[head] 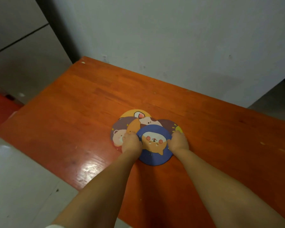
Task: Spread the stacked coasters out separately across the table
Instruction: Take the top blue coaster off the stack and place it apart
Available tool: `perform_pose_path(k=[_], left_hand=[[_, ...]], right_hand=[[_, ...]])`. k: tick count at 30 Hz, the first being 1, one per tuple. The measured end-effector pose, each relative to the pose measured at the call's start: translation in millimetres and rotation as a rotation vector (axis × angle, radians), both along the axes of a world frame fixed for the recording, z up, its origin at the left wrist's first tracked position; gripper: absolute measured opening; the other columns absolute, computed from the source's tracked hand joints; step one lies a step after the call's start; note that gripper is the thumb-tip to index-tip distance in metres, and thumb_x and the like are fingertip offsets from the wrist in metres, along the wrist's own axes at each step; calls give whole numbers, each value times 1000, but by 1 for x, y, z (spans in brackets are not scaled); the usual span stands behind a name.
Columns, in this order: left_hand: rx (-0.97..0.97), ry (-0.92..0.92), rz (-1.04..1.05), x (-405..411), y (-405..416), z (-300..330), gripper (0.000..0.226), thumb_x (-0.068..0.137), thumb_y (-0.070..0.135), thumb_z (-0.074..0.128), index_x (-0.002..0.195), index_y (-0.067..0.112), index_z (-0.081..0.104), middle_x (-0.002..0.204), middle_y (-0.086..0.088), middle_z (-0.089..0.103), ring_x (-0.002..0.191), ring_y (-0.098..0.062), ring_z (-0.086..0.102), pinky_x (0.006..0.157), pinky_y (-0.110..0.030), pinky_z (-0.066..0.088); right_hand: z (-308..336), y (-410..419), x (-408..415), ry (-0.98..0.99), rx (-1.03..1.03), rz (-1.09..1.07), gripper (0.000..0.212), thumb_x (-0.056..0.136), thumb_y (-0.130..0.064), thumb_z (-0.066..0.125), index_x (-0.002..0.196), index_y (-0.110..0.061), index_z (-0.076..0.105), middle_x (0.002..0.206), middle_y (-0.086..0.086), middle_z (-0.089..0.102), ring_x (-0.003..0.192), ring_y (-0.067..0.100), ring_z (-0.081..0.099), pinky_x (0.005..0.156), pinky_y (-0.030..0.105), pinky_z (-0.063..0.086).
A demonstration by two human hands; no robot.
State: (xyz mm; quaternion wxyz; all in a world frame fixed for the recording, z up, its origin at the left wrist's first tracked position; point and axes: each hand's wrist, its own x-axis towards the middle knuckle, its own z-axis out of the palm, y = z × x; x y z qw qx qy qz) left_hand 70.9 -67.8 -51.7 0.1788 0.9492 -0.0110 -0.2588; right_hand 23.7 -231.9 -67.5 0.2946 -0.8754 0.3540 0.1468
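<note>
Blue shiba coaster [155, 143] tops the overlapping pile, lying between both hands. Left hand [131, 142] and right hand [178, 141] flank it, fingers pressed down; grip unclear.

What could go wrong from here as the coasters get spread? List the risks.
1. The coasters overlap in a tight fan, with the blue coaster on top; dragging one may pull its neighbours along.
2. The left hand rests across the pink bear coaster and the orange one, so both may slide together.
3. The blue coaster lies towards the table's near edge; a pull toward the body might send it off.
</note>
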Motion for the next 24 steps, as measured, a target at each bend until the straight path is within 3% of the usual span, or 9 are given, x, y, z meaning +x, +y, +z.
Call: perform_pose_path(k=[2,4,7,8,11,12,13,15,24], left_hand=[[-44,15,56,4,-1,-2,35,93,12,55,123,-4,49,128,-24,49,116,-41,51,94,-47,46],[-112,13,110,9,3,-6,8,91,5,53,88,-1,56,91,-20,57,82,-35,57,72,-44,43],[-204,30,138,14,10,-8,47,90,0,50,53,15,25,56,-7,28,49,-18,25,54,-33,22],[-229,33,135,15,14,-5,50,89,1,52,52,16,21,54,-6,24,49,-18,21,51,-30,18],[-279,65,183,22,26,6,53,91,6,55,52,17,21,53,-7,23,51,-22,25,53,-31,25],[-321,71,208,27,33,10,52,91,6,55,52,17,22,54,-7,25,55,-25,28,58,-33,29],[-368,73,249,31,41,15,50,91,5,54,52,16,24,55,-8,27,59,-25,31,63,-35,31],[-450,52,336,44,61,26,46,89,3,55,53,15,29,57,-8,35,67,-25,39,69,-36,34],[-544,-7,450,124,202,39,42,90,2,57,57,14,34,62,-9,41,81,-24,43,75,-38,40]], right_hand=[[-2,-4,4,11,21,-12,22,93,-12,55,73,-9,48,100,27,57,97,33,54,74,42,43],[2,-8,5,5,46,-19,18,94,-11,54,107,1,56,120,26,57,112,39,55,87,45,48],[10,-12,4,9,98,-8,19,95,-11,52,111,-2,54,125,21,58,112,36,55,89,41,47],[12,-14,4,-6,117,2,4,95,-10,52,92,-8,53,116,21,58,106,34,56,88,40,46],[26,-11,13,-56,151,-12,38,92,-6,50,61,-19,32,88,20,53,93,36,57,88,44,47],[29,-8,18,-91,168,3,41,91,-4,49,59,-20,30,77,16,47,125,38,41,83,43,47],[36,-2,24,-100,203,11,42,91,-3,49,58,-20,29,70,10,40,89,11,33,76,40,46],[51,17,38,-132,290,26,43,93,-5,50,58,-20,30,67,5,36,73,24,42,65,32,44],[71,147,116,-178,428,130,19,96,-5,50,76,-5,49,65,10,48,55,17,47,49,25,43]])
